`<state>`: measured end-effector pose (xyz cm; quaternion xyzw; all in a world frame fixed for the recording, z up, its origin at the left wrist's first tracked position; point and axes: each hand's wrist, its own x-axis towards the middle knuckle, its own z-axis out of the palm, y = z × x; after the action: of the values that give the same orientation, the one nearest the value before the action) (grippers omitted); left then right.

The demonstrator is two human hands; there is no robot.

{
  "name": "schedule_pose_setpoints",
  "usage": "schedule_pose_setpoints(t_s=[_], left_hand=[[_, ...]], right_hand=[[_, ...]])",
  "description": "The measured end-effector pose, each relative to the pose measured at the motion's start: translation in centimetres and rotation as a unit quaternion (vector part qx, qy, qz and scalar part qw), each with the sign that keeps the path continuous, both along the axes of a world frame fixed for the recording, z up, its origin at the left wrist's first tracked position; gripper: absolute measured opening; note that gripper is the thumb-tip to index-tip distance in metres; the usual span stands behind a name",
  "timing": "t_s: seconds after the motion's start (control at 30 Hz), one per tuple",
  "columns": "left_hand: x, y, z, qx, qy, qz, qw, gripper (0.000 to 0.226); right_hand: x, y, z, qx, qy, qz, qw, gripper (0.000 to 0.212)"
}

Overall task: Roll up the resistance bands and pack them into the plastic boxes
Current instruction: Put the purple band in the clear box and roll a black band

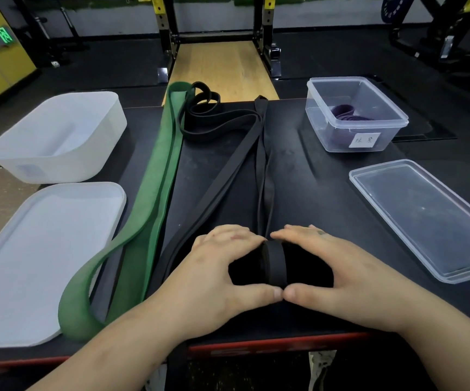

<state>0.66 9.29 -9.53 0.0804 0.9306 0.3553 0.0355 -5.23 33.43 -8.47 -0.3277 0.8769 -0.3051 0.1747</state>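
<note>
Black table (313, 193), red-edged, serving as landmark. At its near edge, centre: left hand (214, 275) and right hand (338, 275) cupping a rolled black band (274, 263) from either side, thumb tips touching in front of the roll, its loose tail running away toward the far edge. Left of the roll: green band (163, 176) lying lengthwise, its near loop curling upward. Far centre: more black bands (208, 119) lying looped. Far left: frosted box (59, 136) sitting open, frosted lid (39, 263) lying nearer. Far right: clear box (355, 114) holding a purple band (344, 112), white label showing; clear lid (428, 218) lying nearer.
</note>
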Motion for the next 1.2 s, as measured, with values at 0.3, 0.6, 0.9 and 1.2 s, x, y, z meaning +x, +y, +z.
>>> schedule_pose_setpoints(t_s=[0.3, 0.6, 0.9, 1.2], left_hand=[[0.6, 0.0, 0.0, -0.015, -0.003, -0.022, 1.0, 0.088], [0.4, 0.0, 0.1, -0.017, -0.011, -0.023, 1.0, 0.086], [0.6, 0.3, 0.4, -0.018, -0.033, -0.004, 0.999, 0.09], [0.6, 1.1, 0.5, -0.016, -0.032, 0.018, 0.999, 0.075]], right_hand=[[0.9, 0.2, -0.1, -0.003, -0.031, 0.019, 0.999, 0.085], [0.9, -0.7, 0.0, 0.008, -0.004, 0.006, 1.0, 0.071], [0.8, -0.6, -0.2, 0.007, -0.021, -0.009, 1.0, 0.064], [-0.4, -1.0, 0.1, -0.054, -0.004, 0.006, 0.999, 0.029]])
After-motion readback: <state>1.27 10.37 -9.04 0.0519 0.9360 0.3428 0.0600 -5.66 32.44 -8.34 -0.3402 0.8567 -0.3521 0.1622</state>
